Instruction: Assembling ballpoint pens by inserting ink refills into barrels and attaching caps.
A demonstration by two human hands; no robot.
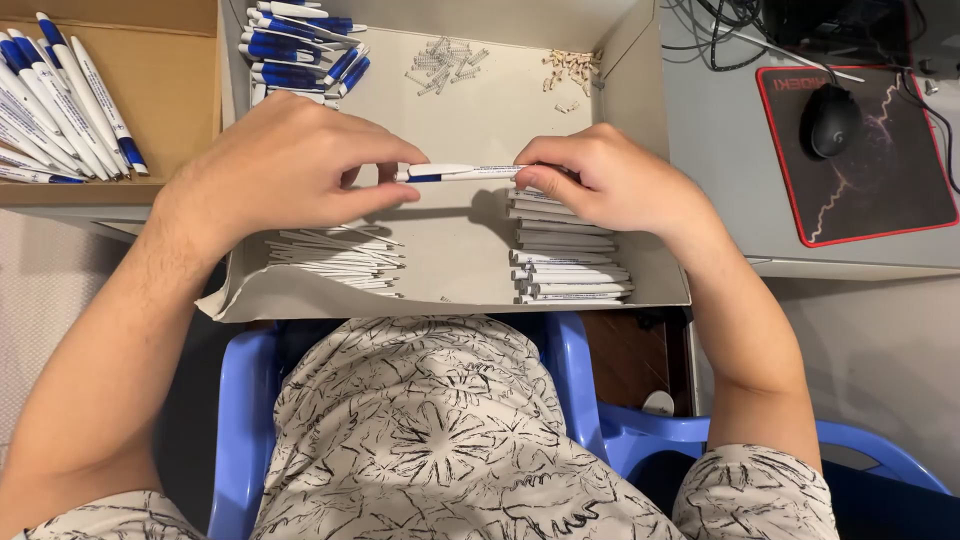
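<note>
Both hands hold one white pen with a blue clip point(460, 172) level above a shallow cardboard tray point(455, 285). My left hand point(285, 160) pinches its left end between thumb and fingers. My right hand point(610, 180) grips its right end. Under the left hand lies a pile of thin white refills point(335, 255). Beneath the right hand sits a stack of white pen barrels point(570, 265). In the tray's far part are blue pen pieces point(300, 50), small metal springs point(445, 60) and tiny pale parts point(572, 68).
A cardboard box point(170, 60) at the far left holds several finished white-and-blue pens point(60, 100). At the right, a black mouse point(832, 118) rests on a red-edged mouse pad point(880, 190), with cables behind it. A blue plastic chair point(600, 420) is below.
</note>
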